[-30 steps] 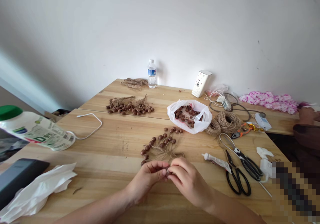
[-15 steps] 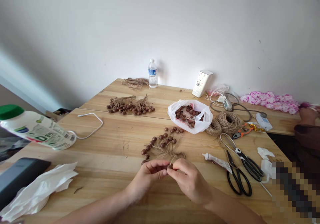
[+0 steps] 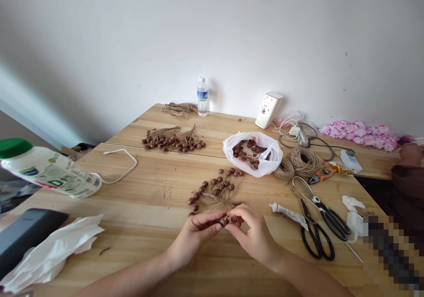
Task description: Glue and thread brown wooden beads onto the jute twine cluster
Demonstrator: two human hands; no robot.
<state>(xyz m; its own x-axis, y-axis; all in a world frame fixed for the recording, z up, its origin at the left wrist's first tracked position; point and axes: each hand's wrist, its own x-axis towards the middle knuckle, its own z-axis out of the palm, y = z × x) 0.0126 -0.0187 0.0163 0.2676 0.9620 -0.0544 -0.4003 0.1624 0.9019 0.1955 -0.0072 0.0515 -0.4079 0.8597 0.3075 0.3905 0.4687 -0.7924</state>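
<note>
Just in front of me, my left hand [image 3: 202, 233] pinches a round brown nut [image 3: 223, 221] between thumb and fingers. My right hand [image 3: 253, 233] is closed in a pinch at the nut's right side, on a thin jute twine [image 3: 228, 209] that rises from it. Beyond my fingers, several more brown nuts [image 3: 205, 183] lie in an arc on the table, with twine running from them toward my hands. What sits exactly between the right fingertips is partly hidden.
A white plastic bag [image 3: 232, 156] holds brown nuts and shell pieces. Right of it are twine balls [image 3: 304, 161], pliers [image 3: 319, 175], scissors [image 3: 318, 239] and a glue tube [image 3: 288, 215]. Finished-looking nut bundles [image 3: 174, 140], a water bottle [image 3: 202, 98] and a tilted white bottle [image 3: 53, 169] stand leftward.
My right hand has shifted slightly and its fingers have opened out a little from the nut, showing more of it. My left hand stays almost in place.
</note>
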